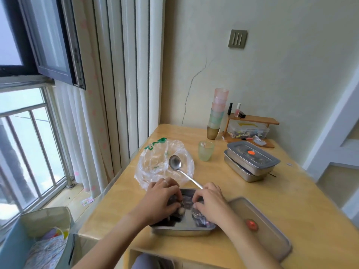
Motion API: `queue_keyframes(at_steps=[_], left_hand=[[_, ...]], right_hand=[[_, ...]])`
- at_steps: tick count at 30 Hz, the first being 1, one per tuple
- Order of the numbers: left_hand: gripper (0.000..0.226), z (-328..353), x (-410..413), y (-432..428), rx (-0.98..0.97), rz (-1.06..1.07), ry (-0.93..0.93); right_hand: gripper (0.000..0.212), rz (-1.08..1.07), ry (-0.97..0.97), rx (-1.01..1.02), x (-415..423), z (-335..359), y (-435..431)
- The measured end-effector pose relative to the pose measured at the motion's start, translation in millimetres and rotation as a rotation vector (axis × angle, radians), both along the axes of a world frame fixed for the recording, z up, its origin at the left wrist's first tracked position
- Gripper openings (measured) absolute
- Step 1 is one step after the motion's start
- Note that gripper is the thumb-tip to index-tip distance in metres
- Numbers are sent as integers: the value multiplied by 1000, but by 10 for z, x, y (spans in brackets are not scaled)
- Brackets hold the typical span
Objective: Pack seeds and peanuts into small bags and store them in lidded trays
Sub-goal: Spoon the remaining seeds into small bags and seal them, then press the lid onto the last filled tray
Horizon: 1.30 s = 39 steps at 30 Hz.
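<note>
We are seeing a stack of pastel cups (217, 111) standing at the worktop's (281, 187) far edge, a pale green cup (205, 151) sitting near it, and a wooden shelf (252, 119) carrying nail polish bottles (237, 109) above a clear plastic box (248, 131); a curtain (120, 74) is hanging beside the window (29, 133)

On the wooden table (233, 181) are set 1 open metal tray (180, 231), 1 grey lid (270, 216) just beside it, 1 clear plastic bag (155, 164), 1 green cup (206, 151), 1 stack of cups (216, 113), 2 stacked lidded trays (252, 162) and 1 small wooden rack (258, 119).
</note>
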State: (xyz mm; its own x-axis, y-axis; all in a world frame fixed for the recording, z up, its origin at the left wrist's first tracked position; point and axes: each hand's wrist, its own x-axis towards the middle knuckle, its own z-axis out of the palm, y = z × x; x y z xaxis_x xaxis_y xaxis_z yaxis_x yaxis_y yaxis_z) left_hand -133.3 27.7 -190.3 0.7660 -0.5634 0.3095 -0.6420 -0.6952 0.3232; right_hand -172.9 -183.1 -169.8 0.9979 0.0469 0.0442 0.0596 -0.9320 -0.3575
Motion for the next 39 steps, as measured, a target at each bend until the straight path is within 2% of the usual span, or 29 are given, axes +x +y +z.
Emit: queue_keyframes(at_steps=[4, 6, 7, 9, 11, 13, 15, 18, 20, 23, 26, 28, 29, 32, 33, 36, 37, 39], left_hand=[[15, -42, -4, -6, 12, 20, -11], [15, -55, 4, -3, 10, 17, -9], [15, -55, 10, -3, 12, 19, -8], [20, -61, 28, 4, 15, 27, 3], [33, -61, 31, 4, -3, 32, 11], [36, -65, 25, 0, -33, 32, 20], [28, -62, 14, 1, -69, 34, 37], [16, -24, -15, 17, -144, 33, 75], [16, 10, -41, 32, -181, 35, 101], [38, 81, -87, 2, -158, 24, 97], [69, 208, -183, -73, -181, -73, 88], [77, 342, -243, -131, -248, -178, 47], [70, 418, -263, -159, -294, -226, 30], [23, 582, -297, -184, -503, -309, 84], [17, 607, -305, -176, -578, -301, 125], [25, 551, -298, -113, -696, -162, 145], [27, 510, -302, -87, -716, -115, 136], [27, 436, -315, -54, -799, -37, 164]], right_hand=[[6, -5, -154, 198, -102, 45, -104], [15, -115, -202, 215, -168, 107, -285], [29, -199, -165, 147, -207, 111, -409], [77, -349, 79, -43, -321, 68, -661], [117, -367, 311, -97, -459, 1, -851], [132, -314, 427, -113, -584, -59, -950], [136, -296, 447, -87, -665, -126, -976], [129, -348, 336, 43, -698, -78, -951], [113, -324, 279, 45, -690, 59, -929], [88, -244, 278, 149, -639, 330, -890], [83, -90, 263, 267, -580, 671, -746], [81, 34, 263, 304, -523, 885, -623], [77, 101, 292, 328, -501, 975, -550], [61, 259, 418, 436, -455, 1106, -366], [55, 274, 450, 501, -443, 1111, -318], [62, 219, 406, 671, -402, 1091, -214], [59, 203, 338, 699, -393, 1088, -191], [38, 175, 149, 774, -365, 1067, -182]])
